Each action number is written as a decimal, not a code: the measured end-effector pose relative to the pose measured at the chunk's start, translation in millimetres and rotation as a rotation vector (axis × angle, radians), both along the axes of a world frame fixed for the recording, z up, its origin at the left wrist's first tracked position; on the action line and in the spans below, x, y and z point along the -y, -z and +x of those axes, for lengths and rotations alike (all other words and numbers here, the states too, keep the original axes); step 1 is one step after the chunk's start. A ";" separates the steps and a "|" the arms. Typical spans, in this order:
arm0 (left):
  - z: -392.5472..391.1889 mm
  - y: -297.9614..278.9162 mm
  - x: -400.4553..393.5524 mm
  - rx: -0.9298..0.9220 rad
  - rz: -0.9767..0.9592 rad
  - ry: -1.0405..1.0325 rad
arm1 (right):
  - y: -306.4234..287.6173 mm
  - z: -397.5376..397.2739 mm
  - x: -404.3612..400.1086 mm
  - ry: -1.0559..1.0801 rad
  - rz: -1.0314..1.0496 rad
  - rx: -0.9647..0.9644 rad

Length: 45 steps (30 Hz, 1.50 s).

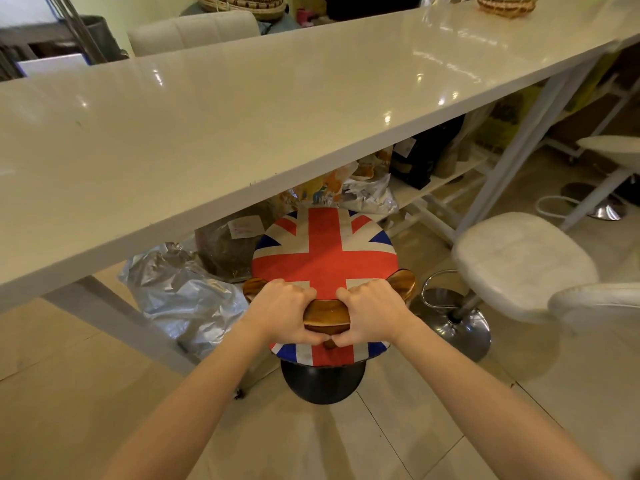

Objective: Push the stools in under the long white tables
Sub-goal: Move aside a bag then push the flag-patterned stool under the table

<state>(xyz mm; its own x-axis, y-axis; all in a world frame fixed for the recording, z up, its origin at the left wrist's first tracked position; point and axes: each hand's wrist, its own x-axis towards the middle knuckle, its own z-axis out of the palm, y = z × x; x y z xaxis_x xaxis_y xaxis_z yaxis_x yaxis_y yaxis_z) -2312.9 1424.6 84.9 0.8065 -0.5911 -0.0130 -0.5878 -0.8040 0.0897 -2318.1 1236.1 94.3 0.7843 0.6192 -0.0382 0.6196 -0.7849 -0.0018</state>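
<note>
Centrally, a stool (pixel 325 258) with a round Union Jack seat is standing on the tiled floor (pixel 398 438), its far edge lying just under the near edge of the long white counter (pixel 242 109) and the rest of the seat projecting toward the person. Its wooden backrest (pixel 327 315) is curving around the near side of the seat. The left hand (pixel 284 311) is wrapping its grip around the left part of the backrest, fingers curled over the top and thumb underneath. The right hand (pixel 372 311) is doing the same on the right part, and the two thumbs are nearly meeting below the wood. A black round base (pixel 322 382) is showing beneath the seat. To the right, a white padded stool (pixel 519 265) on a chrome base (pixel 460 327) is standing outside the counter, beside its slanted white leg (pixel 512 150). A second white stool (pixel 613 150) is standing farther right. Under the counter, crumpled silver bags (pixel 183 292) are lying on the floor to the left of the flag stool, and dark packages are resting on a low white shelf (pixel 436 181). Woven baskets (pixel 505 5) are sitting at the counter's far end.
</note>
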 end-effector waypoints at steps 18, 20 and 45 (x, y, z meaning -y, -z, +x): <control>-11.7 6.6 34.3 0.007 0.011 -0.108 | 2.6 20.7 38.4 -0.159 0.029 -0.026; -14.4 6.1 44.4 0.024 0.006 -0.144 | 2.3 25.9 46.2 -0.201 0.029 -0.024; -19.7 -0.9 123.9 -0.011 0.007 -0.500 | 1.2 79.5 100.6 -0.549 0.041 -0.077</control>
<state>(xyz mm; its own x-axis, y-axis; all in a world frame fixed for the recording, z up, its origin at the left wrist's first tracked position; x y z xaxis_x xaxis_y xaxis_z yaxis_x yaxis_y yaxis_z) -2332.6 1300.7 85.8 0.9909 -0.1321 -0.0259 -0.1294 -0.9877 0.0878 -2238.6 1135.5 93.2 0.3422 0.9383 -0.0496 0.9344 -0.3454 -0.0870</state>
